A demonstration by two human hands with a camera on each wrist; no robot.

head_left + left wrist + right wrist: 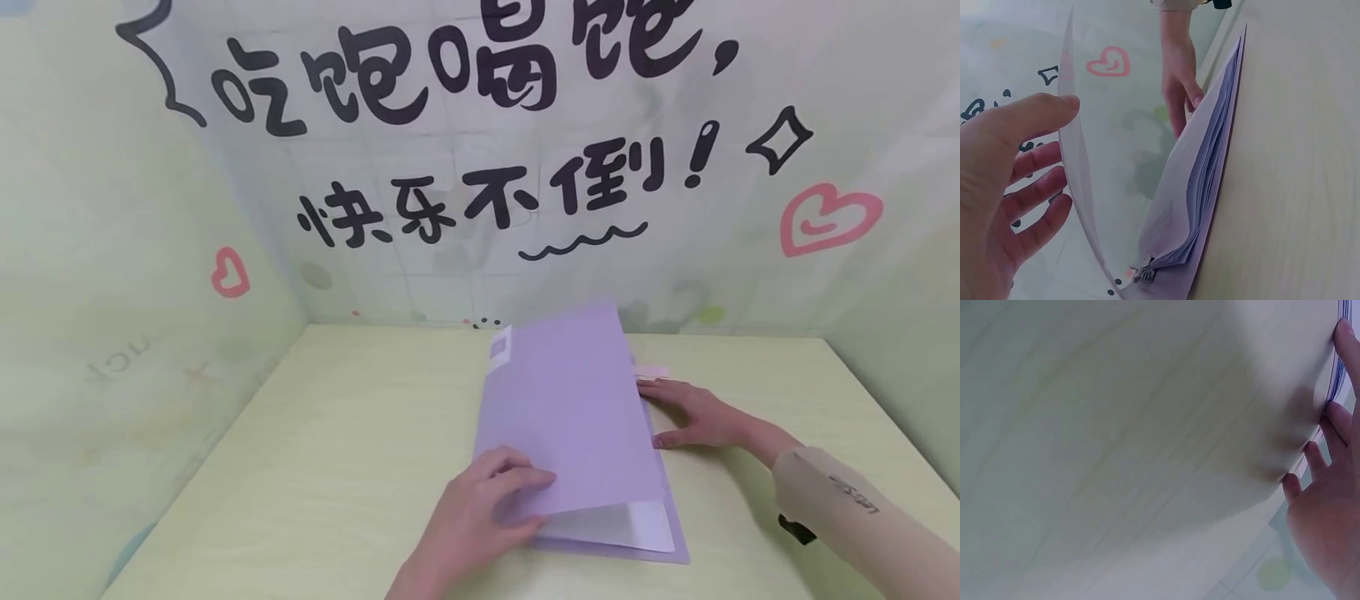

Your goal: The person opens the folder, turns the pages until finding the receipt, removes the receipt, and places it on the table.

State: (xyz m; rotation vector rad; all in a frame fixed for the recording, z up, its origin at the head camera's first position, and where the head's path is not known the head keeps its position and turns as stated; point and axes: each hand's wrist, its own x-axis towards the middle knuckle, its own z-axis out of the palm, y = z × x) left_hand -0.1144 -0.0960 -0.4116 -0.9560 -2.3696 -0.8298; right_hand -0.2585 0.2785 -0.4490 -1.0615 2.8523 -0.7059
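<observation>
A light purple clip folder (562, 408) lies on the table, its cover lifted at an angle over white sheets (648, 525). My left hand (480, 508) holds the cover by its near edge; the thumb laps over the edge, and the fingers lie on the outer face. A metal clip (1144, 272) shows inside by the spine, beside the stack of sheets (1200, 194). At the folder's right side, my right hand (697, 414) touches the edge with extended fingers. In the right wrist view its fingertips (1329, 409) rest along the sheet edges and the table.
A small pink piece (651, 372) sticks out past the folder's right edge, above the right fingertips. The pale wood-grain table (337, 467) ends at a printed back wall (450, 275), with side walls left and right. A blue rounded thing (131, 550) shows at the left table edge.
</observation>
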